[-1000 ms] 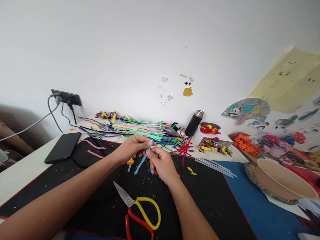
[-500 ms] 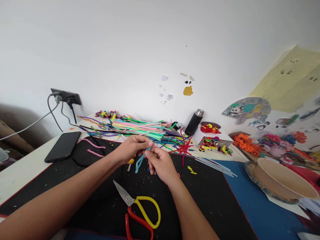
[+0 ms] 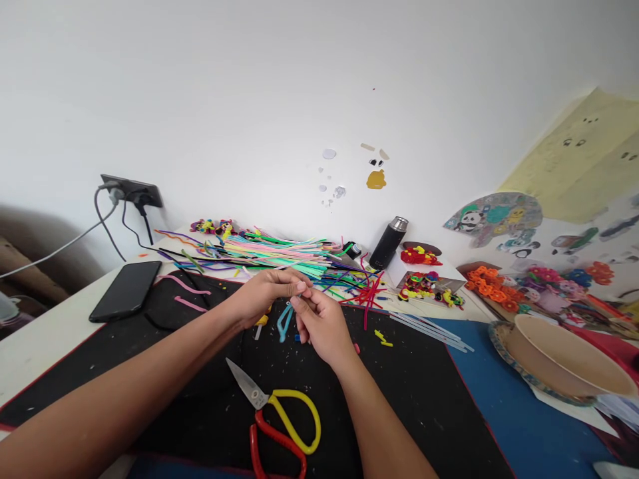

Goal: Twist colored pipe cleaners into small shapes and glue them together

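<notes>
The left hand (image 3: 272, 293) and right hand (image 3: 319, 326) meet above a black mat (image 3: 409, 386), thumbs and fingers pinched together on a light-blue pipe cleaner (image 3: 286, 315); its folded loop hangs just below the fingertips, while its upper end is hidden by them. A yellow piece (image 3: 263, 319) sits near the left fingers. Nearer the body, scissors (image 3: 258, 399) with 1 yellow and 1 red handle lie on the mat. Behind the hands spreads a multicoloured pipe-cleaner bundle (image 3: 279, 253), with red pipe cleaners (image 3: 369, 293) to the right and a black smartphone (image 3: 124, 291) at far left.
</notes>
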Motion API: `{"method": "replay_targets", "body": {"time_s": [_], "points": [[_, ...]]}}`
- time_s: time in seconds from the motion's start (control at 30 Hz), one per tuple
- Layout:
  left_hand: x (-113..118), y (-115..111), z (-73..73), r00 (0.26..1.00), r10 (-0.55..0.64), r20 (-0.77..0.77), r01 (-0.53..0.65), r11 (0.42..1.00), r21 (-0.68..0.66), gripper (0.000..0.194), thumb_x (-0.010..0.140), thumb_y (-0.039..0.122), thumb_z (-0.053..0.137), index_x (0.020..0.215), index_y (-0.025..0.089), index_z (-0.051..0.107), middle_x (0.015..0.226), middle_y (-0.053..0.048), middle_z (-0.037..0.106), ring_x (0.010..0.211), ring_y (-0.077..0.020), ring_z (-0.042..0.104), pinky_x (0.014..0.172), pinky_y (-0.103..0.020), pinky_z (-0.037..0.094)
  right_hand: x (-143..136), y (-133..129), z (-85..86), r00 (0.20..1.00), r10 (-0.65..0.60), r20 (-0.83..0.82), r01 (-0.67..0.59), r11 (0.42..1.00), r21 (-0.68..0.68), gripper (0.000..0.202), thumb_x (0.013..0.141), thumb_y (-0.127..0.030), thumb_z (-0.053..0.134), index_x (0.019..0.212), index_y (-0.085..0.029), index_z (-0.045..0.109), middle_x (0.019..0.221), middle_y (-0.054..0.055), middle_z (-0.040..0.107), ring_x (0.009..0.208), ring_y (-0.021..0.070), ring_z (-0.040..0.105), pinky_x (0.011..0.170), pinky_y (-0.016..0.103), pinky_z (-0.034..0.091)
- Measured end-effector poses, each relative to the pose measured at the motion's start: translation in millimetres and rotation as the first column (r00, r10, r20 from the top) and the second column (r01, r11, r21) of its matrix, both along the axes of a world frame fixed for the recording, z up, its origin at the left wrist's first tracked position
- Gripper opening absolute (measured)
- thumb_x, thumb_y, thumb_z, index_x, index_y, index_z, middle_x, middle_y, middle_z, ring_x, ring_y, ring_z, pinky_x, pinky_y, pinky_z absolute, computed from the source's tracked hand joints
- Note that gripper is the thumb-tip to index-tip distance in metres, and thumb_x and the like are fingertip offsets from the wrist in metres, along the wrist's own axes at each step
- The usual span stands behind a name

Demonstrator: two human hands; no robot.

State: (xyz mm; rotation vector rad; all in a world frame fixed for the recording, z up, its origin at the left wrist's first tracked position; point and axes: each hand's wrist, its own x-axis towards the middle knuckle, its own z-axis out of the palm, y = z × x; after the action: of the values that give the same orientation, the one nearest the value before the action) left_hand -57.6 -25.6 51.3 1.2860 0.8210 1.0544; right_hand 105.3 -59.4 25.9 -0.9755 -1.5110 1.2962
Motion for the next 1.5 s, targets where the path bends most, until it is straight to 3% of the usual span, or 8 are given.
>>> {"method": "replay_targets", "body": {"time_s": [0.17, 0.33, 0.53, 0.7, 0.87, 1.0, 1.3, 1.5], "points": [[2, -3, 2.0, 0.993, -0.076, 0.095, 0.086, 0.99, -0.109, 0.03, 0.065, 0.045, 0.089, 0.07, 0.016, 0.082, 0.091, -0.011, 0.074, 0.089, -0.0229, 0.063, 0.085, -0.034, 0.048, 1, 0, 1.3, 1.0, 0.007, 0.026, -0.008, 0.999, 0.034, 0.031, 0.096, -0.046, 0.06, 0.081, -0.019, 0.062, 0.049, -0.008, 0.051, 0.036, 0.0076, 0.045, 0.041, 0.02, 0.033], [6, -4, -2.8, 0.992, -0.048, 0.119, 0.062, 0.991, -0.119, 0.032, 0.065, 0.044, 0.091, 0.073, 0.014, 0.081, 0.086, -0.01, 0.074, 0.085, -0.0211, 0.063, 0.08, -0.031, 0.047, 1, 1, -0.1, 1.0, -0.007, 0.016, 0.007, 0.999, 0.047, 0.029, 0.096, -0.045, 0.06, 0.087, -0.018, 0.067, 0.045, -0.009, 0.049, 0.035, 0.0086, 0.044, 0.041, 0.02, 0.033], [14, -8, -7.9, 0.979, -0.022, 0.201, 0.055, 0.985, -0.163, 0.045, 0.076, 0.055, 0.084, 0.1, 0.017, 0.075, 0.096, -0.006, 0.074, 0.09, -0.0198, 0.064, 0.083, -0.031, 0.047, 1, 3, -1.1, 0.99, -0.124, -0.07, 0.13, 0.986, 0.099, 0.036, 0.094, -0.05, 0.063, 0.074, -0.02, 0.06, 0.042, -0.01, 0.042, 0.034, 0.0085, 0.04, 0.039, 0.021, 0.031], [9, -10, -6.0, 0.982, -0.184, 0.029, 0.186, 0.978, -0.096, 0.044, 0.089, 0.061, 0.069, 0.089, 0.017, 0.062, 0.08, -0.003, 0.068, 0.076, -0.0197, 0.066, 0.072, -0.032, 0.049, 4, 4, -3.2, 0.972, -0.194, -0.129, 0.21, 0.969, 0.126, 0.041, 0.097, -0.049, 0.062, 0.069, -0.021, 0.054, 0.043, -0.01, 0.042, 0.033, 0.0076, 0.039, 0.039, 0.021, 0.032], [6, -10, -2.9, 0.984, -0.135, -0.119, 0.144, 0.987, 0.069, 0.039, 0.095, 0.058, 0.061, 0.09, 0.019, 0.056, 0.073, 0.002, 0.061, 0.069, -0.0144, 0.059, 0.065, -0.026, 0.044, 5, 3, -1.6, 0.966, -0.224, -0.125, 0.24, 0.961, 0.133, 0.039, 0.097, -0.048, 0.061, 0.07, -0.021, 0.056, 0.043, -0.01, 0.042, 0.033, 0.0081, 0.039, 0.036, 0.021, 0.029], [11, -11, -3.3, 0.974, -0.183, -0.132, 0.199, 0.972, 0.123, 0.038, 0.09, 0.053, 0.07, 0.089, 0.02, 0.051, 0.075, 0.002, 0.065, 0.072, -0.0158, 0.062, 0.068, -0.028, 0.046, 6, 3, 3.5, 0.95, -0.266, -0.164, 0.285, 0.952, 0.107, 0.034, 0.095, -0.047, 0.063, 0.076, -0.019, 0.062, 0.042, -0.01, 0.042, 0.032, 0.0081, 0.037, 0.036, 0.021, 0.03], [15, -13, -17.7, 0.964, -0.042, -0.262, 0.102, 0.97, 0.219, 0.023, 0.091, 0.038, 0.067, 0.089, 0.022, 0.051, 0.074, 0.004, 0.065, 0.072, -0.0152, 0.064, 0.069, -0.027, 0.047, 15, 11, 2.2, 0.919, -0.351, -0.178, 0.373, 0.922, 0.103, 0.035, 0.095, -0.05, 0.063, 0.087, -0.016, 0.071, 0.04, -0.01, 0.04, 0.033, 0.0089, 0.038, 0.036, 0.021, 0.029], [18, -20, -13.6, 0.865, 0.023, -0.502, 0.161, 0.934, 0.32, 0.017, 0.09, 0.033, 0.064, 0.081, 0.02, 0.057, 0.071, 0.004, 0.056, 0.065, -0.013, 0.049, 0.062, -0.025, 0.037, 27, 18, 4.2, 0.874, -0.405, -0.27, 0.437, 0.897, 0.071, 0.037, 0.093, -0.052, 0.065, 0.089, -0.016, 0.071, 0.042, -0.011, 0.037, 0.033, 0.0081, 0.037, 0.035, 0.02, 0.027]]}}
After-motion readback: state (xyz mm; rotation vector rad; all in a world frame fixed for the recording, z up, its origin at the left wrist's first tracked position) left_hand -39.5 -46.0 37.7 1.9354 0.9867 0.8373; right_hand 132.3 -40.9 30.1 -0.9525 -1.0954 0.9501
